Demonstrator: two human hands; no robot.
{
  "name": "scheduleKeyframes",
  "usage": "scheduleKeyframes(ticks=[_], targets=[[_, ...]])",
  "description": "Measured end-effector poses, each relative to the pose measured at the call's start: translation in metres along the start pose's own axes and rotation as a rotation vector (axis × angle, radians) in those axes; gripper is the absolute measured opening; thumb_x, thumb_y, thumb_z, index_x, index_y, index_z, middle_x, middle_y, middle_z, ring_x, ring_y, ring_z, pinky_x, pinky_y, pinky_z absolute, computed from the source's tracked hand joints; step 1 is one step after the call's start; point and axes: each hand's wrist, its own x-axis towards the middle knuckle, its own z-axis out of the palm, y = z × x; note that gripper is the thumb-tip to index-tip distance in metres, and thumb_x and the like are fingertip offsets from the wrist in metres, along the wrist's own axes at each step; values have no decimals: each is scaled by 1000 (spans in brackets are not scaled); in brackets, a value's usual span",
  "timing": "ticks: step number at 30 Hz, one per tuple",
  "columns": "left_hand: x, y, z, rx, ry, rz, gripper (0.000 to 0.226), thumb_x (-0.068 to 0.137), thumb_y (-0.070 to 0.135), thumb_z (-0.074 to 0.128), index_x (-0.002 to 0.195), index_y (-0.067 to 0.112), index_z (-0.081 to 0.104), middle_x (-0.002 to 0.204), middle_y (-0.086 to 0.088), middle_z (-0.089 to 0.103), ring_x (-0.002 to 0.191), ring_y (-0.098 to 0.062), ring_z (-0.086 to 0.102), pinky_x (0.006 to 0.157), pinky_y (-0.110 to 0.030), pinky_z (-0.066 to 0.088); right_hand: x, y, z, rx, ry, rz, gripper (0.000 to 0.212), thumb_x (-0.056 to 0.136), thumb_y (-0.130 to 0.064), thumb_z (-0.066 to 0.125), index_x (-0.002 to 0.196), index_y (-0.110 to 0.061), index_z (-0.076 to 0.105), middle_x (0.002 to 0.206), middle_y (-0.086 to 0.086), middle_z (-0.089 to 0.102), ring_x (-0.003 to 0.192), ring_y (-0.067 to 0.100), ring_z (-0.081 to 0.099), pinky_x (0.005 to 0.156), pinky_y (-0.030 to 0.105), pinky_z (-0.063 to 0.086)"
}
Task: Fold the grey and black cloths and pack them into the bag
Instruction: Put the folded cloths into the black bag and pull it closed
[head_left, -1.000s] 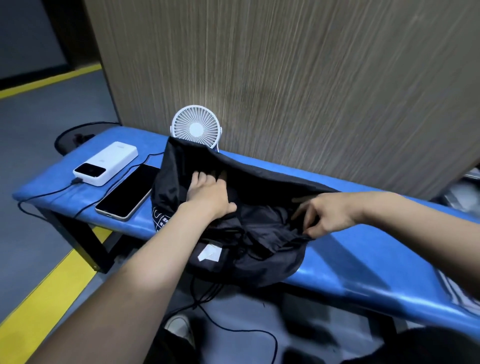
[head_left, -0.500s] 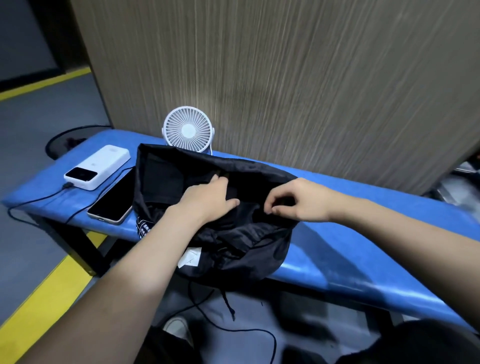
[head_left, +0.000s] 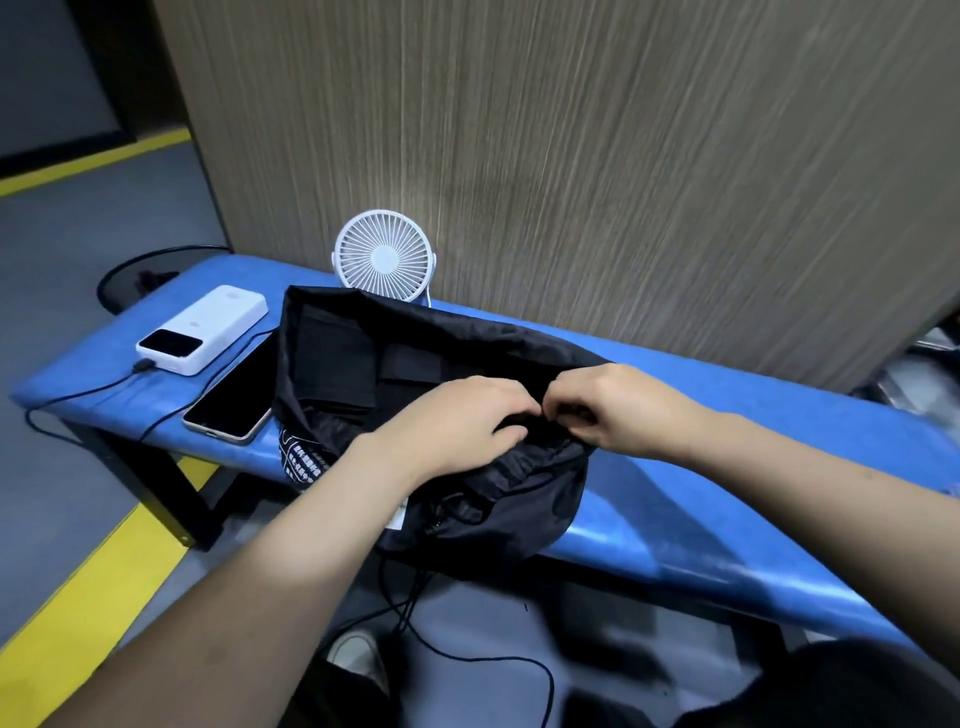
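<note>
A black drawstring bag (head_left: 524, 499) lies on the blue bench (head_left: 727, 467), its mouth open toward the fan. Folded dark cloth (head_left: 343, 364) shows inside the mouth; I cannot tell grey from black there. My left hand (head_left: 457, 421) and my right hand (head_left: 618, 410) meet at the near rim of the bag. Both pinch the gathered black fabric there, knuckles almost touching. The bag's cords hang over the bench's front edge.
A white fan (head_left: 384, 257) stands behind the bag against the wood-grain wall. A white power bank (head_left: 202, 330) and a phone (head_left: 234, 400) lie left of the bag, with a cable trailing off the bench. A yellow floor line (head_left: 78, 587) runs below left.
My right hand has moved left from the bag's right side to meet my left hand. The bag's mouth has been drawn narrower and its rim bunched up.
</note>
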Motion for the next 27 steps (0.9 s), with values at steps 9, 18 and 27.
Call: scheduleKeyframes(ticks=[9, 18, 27], targets=[[-1, -19, 3, 274, 20, -144, 48, 97, 48, 55, 144, 36, 49, 152, 12, 42, 143, -8, 29, 122, -43, 2, -1, 3, -1, -12, -18, 31, 18, 84, -16, 68, 100, -23, 66, 97, -10, 67, 88, 15, 62, 78, 37, 52], [1, -26, 10, 289, -128, -231, 30, 91, 54, 58, 117, 41, 67, 144, 14, 46, 146, -9, 19, 121, -42, -7, 4, 12, 2, -77, -353, 137, 38, 87, -40, 70, 123, -34, 62, 118, -7, 58, 111, 15, 56, 95, 37, 47], [-1, -34, 3, 242, -138, -251, 32, 88, 47, 65, 119, 40, 62, 137, 16, 49, 141, -8, 26, 122, -40, -7, 5, 22, 6, -151, -426, 181, 30, 89, -42, 65, 119, -38, 65, 118, -10, 60, 112, 16, 57, 92, 34, 48]])
